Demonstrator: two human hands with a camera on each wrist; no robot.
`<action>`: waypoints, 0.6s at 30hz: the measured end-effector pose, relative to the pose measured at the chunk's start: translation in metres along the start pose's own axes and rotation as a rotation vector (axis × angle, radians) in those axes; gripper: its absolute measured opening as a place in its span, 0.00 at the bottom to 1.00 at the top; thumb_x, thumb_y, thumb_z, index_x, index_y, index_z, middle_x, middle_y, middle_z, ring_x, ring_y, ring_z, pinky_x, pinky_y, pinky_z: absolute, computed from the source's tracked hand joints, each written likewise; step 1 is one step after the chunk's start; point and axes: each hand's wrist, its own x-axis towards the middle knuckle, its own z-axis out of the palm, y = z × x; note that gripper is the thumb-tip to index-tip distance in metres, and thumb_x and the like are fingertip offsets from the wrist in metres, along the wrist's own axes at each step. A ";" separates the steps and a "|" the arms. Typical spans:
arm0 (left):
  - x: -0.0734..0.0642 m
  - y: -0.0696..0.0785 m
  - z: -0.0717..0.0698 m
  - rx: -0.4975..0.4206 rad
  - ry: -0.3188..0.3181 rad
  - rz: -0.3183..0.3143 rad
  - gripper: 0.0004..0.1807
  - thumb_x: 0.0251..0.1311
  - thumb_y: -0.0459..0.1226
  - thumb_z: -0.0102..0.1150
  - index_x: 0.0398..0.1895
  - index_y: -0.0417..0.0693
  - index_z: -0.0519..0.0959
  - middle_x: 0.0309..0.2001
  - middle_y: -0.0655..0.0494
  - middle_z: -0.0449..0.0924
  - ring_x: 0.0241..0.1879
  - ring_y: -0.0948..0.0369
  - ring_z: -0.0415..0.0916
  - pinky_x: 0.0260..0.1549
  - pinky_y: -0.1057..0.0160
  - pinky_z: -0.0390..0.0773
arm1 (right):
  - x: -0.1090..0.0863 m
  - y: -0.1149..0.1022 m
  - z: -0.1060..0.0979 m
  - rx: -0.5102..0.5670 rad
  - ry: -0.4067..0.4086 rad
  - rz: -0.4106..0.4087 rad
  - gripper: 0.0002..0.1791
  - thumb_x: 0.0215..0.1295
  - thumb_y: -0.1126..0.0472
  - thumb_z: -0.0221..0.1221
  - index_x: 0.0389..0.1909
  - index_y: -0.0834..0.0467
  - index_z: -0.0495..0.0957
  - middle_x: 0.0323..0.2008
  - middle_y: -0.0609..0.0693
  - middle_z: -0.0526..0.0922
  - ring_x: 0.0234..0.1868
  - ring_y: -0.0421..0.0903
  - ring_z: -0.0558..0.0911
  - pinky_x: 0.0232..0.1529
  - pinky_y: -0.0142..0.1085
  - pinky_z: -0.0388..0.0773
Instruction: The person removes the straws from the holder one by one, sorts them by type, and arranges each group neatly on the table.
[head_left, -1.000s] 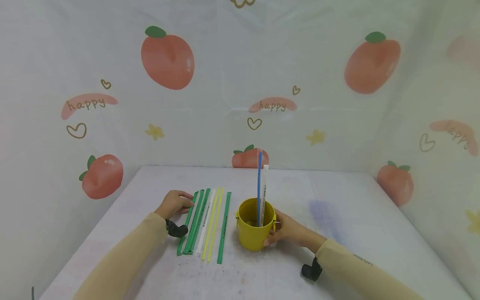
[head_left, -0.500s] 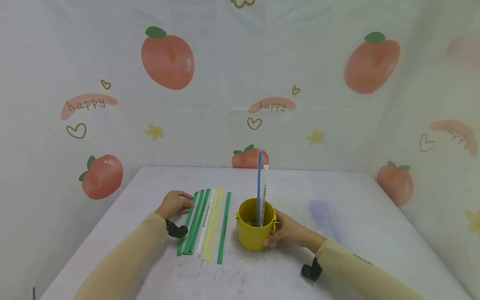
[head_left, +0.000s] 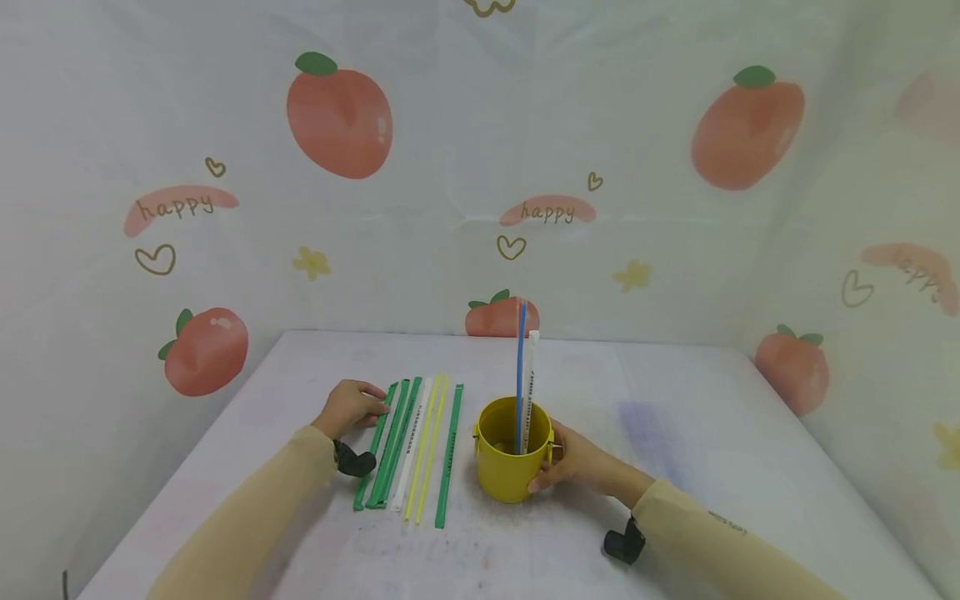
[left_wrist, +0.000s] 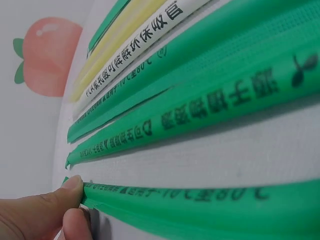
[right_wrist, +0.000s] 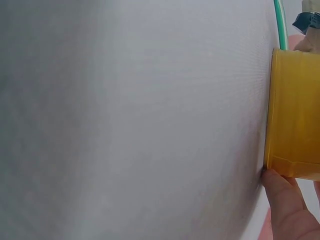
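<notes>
The left hand (head_left: 351, 408) pinched the far end of the leftmost green straw (head_left: 378, 433), which lay pointing toward the table's (head_left: 675, 392) far edge, tilted slightly right, a narrow gap before its neighbour. The right hand (head_left: 567, 454) gripped the upright yellow bucket's (head_left: 498, 475) right side, some fingers hidden; the right wrist view cut the bucket off.

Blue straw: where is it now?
In the head view, the blue straw stands in the yellow bucket at the right hand, left of a white straw.
</notes>
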 end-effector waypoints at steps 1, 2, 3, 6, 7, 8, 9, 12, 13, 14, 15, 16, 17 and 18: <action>0.000 0.000 0.000 0.002 0.002 -0.001 0.17 0.48 0.32 0.67 0.44 0.36 0.78 0.36 0.46 0.76 0.18 0.65 0.72 0.21 0.70 0.76 | 0.000 0.000 0.000 0.000 -0.001 -0.001 0.58 0.37 0.63 0.75 0.70 0.51 0.51 0.63 0.50 0.65 0.61 0.52 0.65 0.63 0.52 0.59; 0.001 0.000 0.000 0.003 0.005 -0.002 0.17 0.48 0.32 0.67 0.43 0.36 0.78 0.37 0.46 0.77 0.19 0.65 0.72 0.21 0.70 0.76 | 0.000 0.000 0.000 -0.001 -0.001 -0.001 0.58 0.37 0.63 0.75 0.70 0.51 0.51 0.63 0.50 0.65 0.62 0.52 0.65 0.63 0.52 0.59; 0.001 0.000 0.000 0.006 0.006 0.003 0.17 0.49 0.32 0.67 0.43 0.35 0.78 0.37 0.45 0.77 0.19 0.65 0.72 0.21 0.69 0.76 | 0.000 0.000 -0.001 -0.001 -0.003 -0.003 0.58 0.37 0.63 0.75 0.70 0.51 0.51 0.63 0.50 0.65 0.62 0.52 0.65 0.63 0.52 0.59; 0.001 -0.001 0.000 0.010 0.015 0.013 0.17 0.49 0.32 0.67 0.43 0.35 0.79 0.38 0.45 0.77 0.21 0.64 0.73 0.22 0.69 0.76 | 0.000 0.000 -0.001 -0.001 -0.007 -0.009 0.58 0.37 0.63 0.75 0.70 0.51 0.52 0.63 0.50 0.65 0.62 0.52 0.64 0.63 0.53 0.59; 0.001 -0.001 0.000 0.012 0.013 0.021 0.17 0.49 0.32 0.67 0.43 0.35 0.78 0.38 0.45 0.77 0.21 0.63 0.73 0.22 0.69 0.76 | 0.000 0.001 -0.001 -0.001 -0.008 -0.010 0.58 0.37 0.63 0.75 0.70 0.51 0.52 0.63 0.50 0.65 0.62 0.53 0.64 0.63 0.53 0.58; 0.001 -0.001 0.000 0.013 0.014 0.024 0.17 0.49 0.32 0.67 0.43 0.35 0.79 0.38 0.45 0.77 0.22 0.63 0.73 0.23 0.69 0.76 | 0.000 0.001 -0.002 -0.002 -0.009 -0.012 0.58 0.37 0.63 0.75 0.70 0.51 0.51 0.64 0.50 0.65 0.63 0.53 0.64 0.63 0.53 0.58; 0.001 -0.002 0.000 0.012 0.015 0.027 0.17 0.49 0.32 0.67 0.43 0.35 0.78 0.37 0.45 0.77 0.22 0.63 0.74 0.23 0.69 0.77 | 0.001 0.001 -0.002 0.000 -0.010 -0.013 0.58 0.37 0.63 0.75 0.70 0.51 0.51 0.64 0.50 0.64 0.63 0.53 0.64 0.64 0.53 0.57; 0.001 -0.001 0.001 0.006 0.014 0.025 0.17 0.49 0.32 0.67 0.43 0.35 0.78 0.36 0.46 0.77 0.22 0.63 0.74 0.23 0.68 0.77 | 0.001 0.002 -0.002 0.007 -0.016 -0.023 0.58 0.38 0.64 0.75 0.70 0.52 0.51 0.64 0.51 0.64 0.63 0.54 0.64 0.64 0.53 0.58; 0.001 -0.001 0.001 0.006 0.014 0.023 0.17 0.49 0.32 0.67 0.43 0.34 0.78 0.36 0.46 0.77 0.22 0.63 0.74 0.23 0.68 0.77 | 0.001 0.002 -0.002 0.008 -0.019 -0.025 0.58 0.38 0.64 0.75 0.70 0.52 0.51 0.65 0.51 0.63 0.63 0.54 0.64 0.64 0.52 0.58; 0.001 -0.001 0.001 0.005 0.014 0.018 0.17 0.49 0.32 0.67 0.43 0.34 0.78 0.36 0.46 0.77 0.22 0.63 0.74 0.23 0.68 0.77 | 0.001 0.002 -0.002 0.012 -0.023 -0.026 0.58 0.38 0.64 0.75 0.70 0.52 0.50 0.65 0.52 0.63 0.63 0.54 0.64 0.64 0.52 0.58; 0.001 -0.001 0.001 0.005 0.014 0.014 0.17 0.49 0.32 0.67 0.43 0.34 0.78 0.36 0.46 0.77 0.22 0.63 0.74 0.24 0.69 0.78 | 0.001 0.002 -0.002 0.014 -0.026 -0.025 0.58 0.38 0.65 0.75 0.70 0.52 0.50 0.65 0.52 0.63 0.63 0.54 0.64 0.64 0.51 0.58; 0.001 -0.001 0.001 0.006 0.014 0.010 0.17 0.49 0.32 0.67 0.43 0.34 0.78 0.37 0.46 0.77 0.23 0.63 0.74 0.24 0.69 0.78 | 0.001 0.002 -0.002 0.014 -0.028 -0.029 0.58 0.38 0.65 0.75 0.71 0.53 0.50 0.65 0.52 0.63 0.63 0.54 0.64 0.63 0.51 0.59; 0.001 -0.001 0.001 0.006 0.013 0.007 0.17 0.49 0.32 0.67 0.43 0.34 0.78 0.38 0.45 0.77 0.23 0.64 0.74 0.24 0.69 0.78 | 0.000 0.002 -0.002 0.015 -0.029 -0.026 0.58 0.38 0.64 0.75 0.71 0.53 0.50 0.65 0.52 0.63 0.63 0.54 0.65 0.63 0.51 0.59; 0.001 -0.001 0.001 0.005 0.013 0.003 0.17 0.49 0.32 0.67 0.43 0.34 0.78 0.38 0.45 0.76 0.23 0.64 0.74 0.24 0.69 0.78 | 0.000 0.002 -0.002 0.017 -0.030 -0.025 0.58 0.38 0.65 0.75 0.71 0.53 0.50 0.65 0.52 0.63 0.63 0.53 0.65 0.63 0.50 0.59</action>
